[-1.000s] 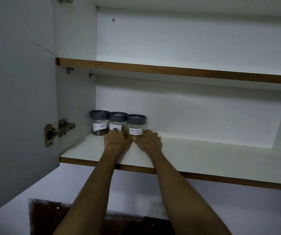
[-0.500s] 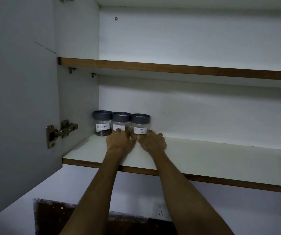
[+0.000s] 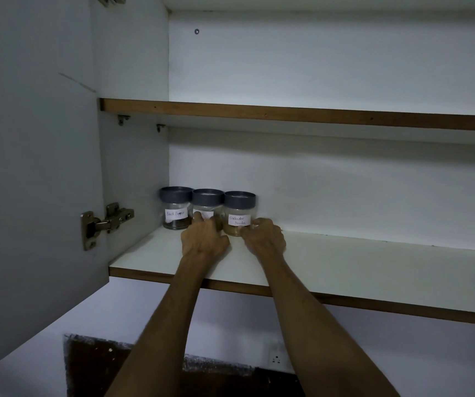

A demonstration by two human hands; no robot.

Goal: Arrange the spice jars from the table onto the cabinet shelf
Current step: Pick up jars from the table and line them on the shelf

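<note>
we're looking up into an open white cabinet, dim light, and both bare arms reach up onto the lower shelf (image 3: pixel 345 262), a white board with a brown wood edge along the front. three spice jars stand upright in a row at the back left corner of it, lids dark grey, shoulders touching or very nearly. the black pepper jar (image 3: pixel 175 209) sits furthest left, just beside the cabinet's side wall, nobody touching it. the middle jar (image 3: pixel 207 206) has the left hand (image 3: pixel 203 242) on it, fingers curled against its front and covering most of the label, so what it says can't be read. the coriander powder jar (image 3: pixel 239 212) is on the right end, and the right hand (image 3: pixel 265 239) cups its lower right side, fingertips bent around the glass, thumb at the front under the label. both hands are partly closed around their jars, and both jars rest on the board. the rest of that shelf runs off white to the right. above, the upper shelf (image 3: pixel 288 113) shows the same brown edge, with small metal supports under its left end. the open door (image 3: pixel 30 167) hangs at left on a metal hinge (image 3: pixel 106 223). below, a white wall with a socket (image 3: pixel 276 359) and a dark slab along the bottom.
</note>
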